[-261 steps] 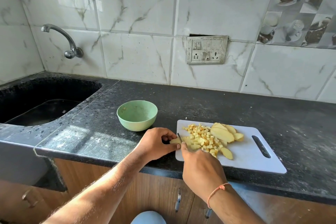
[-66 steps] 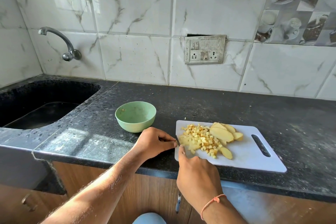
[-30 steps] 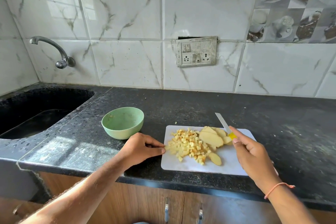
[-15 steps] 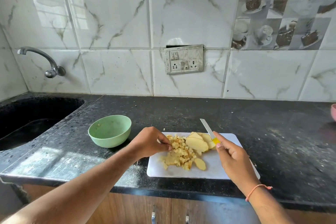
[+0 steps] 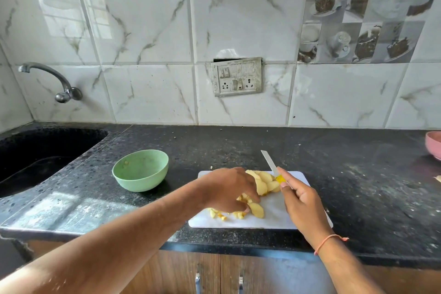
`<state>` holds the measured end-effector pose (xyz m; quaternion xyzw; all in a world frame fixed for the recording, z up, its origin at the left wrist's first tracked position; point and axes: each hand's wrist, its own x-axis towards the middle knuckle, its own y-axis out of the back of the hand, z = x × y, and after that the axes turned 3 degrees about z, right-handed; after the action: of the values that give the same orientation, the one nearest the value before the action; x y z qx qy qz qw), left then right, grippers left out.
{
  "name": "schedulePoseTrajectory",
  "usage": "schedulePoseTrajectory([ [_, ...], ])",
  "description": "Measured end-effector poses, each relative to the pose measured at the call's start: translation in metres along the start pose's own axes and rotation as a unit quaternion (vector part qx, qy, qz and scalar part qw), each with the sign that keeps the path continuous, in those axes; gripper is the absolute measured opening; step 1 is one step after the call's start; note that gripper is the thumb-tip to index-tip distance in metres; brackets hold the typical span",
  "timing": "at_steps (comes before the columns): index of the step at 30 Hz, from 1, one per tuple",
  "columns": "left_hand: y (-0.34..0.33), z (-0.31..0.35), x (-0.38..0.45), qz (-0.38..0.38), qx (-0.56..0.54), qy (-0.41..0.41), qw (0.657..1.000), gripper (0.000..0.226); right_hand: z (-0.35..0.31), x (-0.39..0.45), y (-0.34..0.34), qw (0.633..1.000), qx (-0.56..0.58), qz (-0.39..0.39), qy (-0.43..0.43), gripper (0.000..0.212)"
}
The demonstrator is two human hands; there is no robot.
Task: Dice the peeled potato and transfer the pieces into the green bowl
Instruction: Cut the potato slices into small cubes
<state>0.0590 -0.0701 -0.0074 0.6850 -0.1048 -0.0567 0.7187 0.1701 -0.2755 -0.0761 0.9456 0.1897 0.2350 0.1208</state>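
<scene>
Potato pieces (image 5: 259,209) lie in a heap on the white cutting board (image 5: 274,217), small cubes near the front edge and bigger slices (image 5: 266,181) at the back. The left hand (image 5: 230,188) is over the heap with curled fingers on the pieces. The right hand (image 5: 301,205) grips a knife (image 5: 270,164), blade tilted up over the back of the board. The green bowl (image 5: 140,169) sits left of the board on the dark worktop (image 5: 358,186).

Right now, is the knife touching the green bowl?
Apart. The head view shows the knife raised in the right hand above the cutting board, with bare counter between it and the green bowl.
</scene>
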Motion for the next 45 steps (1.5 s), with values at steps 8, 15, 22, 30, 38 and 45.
schedulePoseTrajectory([
  [8,-0.003,0.013,0.017,0.039,0.015,-0.013,0.999,0.027,0.002,0.001,0.0,1.0,0.014,0.006,-0.007,0.04],
  [15,0.003,-0.008,-0.001,0.174,-0.113,0.115,0.971,0.01,0.005,0.003,0.0,1.0,0.005,0.006,0.0,0.04],
  [22,-0.036,-0.048,-0.071,0.272,-0.282,0.331,0.858,0.006,-0.002,0.0,0.0,0.998,-0.054,0.009,0.021,0.041],
  [30,-0.064,-0.053,-0.115,0.374,-0.28,0.401,0.788,0.008,-0.017,-0.01,-0.003,0.989,-0.132,-0.029,0.067,0.051],
  [38,-0.066,-0.059,-0.113,0.381,-0.328,0.401,0.766,0.007,-0.082,-0.083,-0.051,0.914,-0.327,-0.167,0.17,0.056],
  [45,-0.068,-0.06,-0.113,0.364,-0.323,0.379,0.787,0.023,-0.099,-0.098,-0.07,0.872,-0.406,-0.228,0.148,0.056],
])
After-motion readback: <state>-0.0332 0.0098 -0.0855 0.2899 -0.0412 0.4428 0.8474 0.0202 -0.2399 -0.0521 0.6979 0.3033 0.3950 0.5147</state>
